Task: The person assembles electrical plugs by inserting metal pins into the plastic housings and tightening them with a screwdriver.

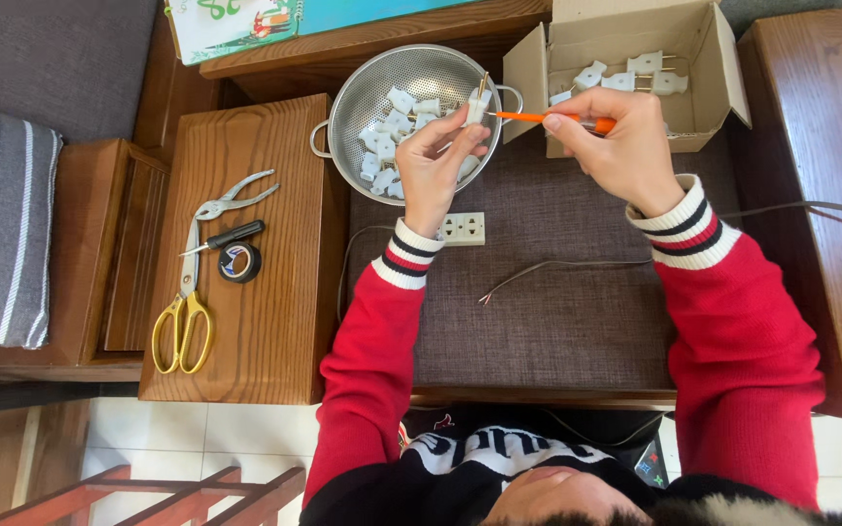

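My left hand (433, 161) pinches a small white plug (477, 105) with brass prongs pointing up, held over the metal colander (343, 107). My right hand (621, 141) grips an orange-handled screwdriver (548, 118) whose tip meets the side of that plug. Several more white plugs (392, 122) lie in the colander. Both arms wear red sleeves with striped cuffs.
An open cardboard box (713, 58) at the back right holds several white plugs. A white socket strip (463, 229) and a loose wire (557, 265) lie on the brown cushion. On the wooden block at left rest yellow-handled scissors (182, 326), pliers (231, 200), a small screwdriver (231, 236) and black tape (240, 262).
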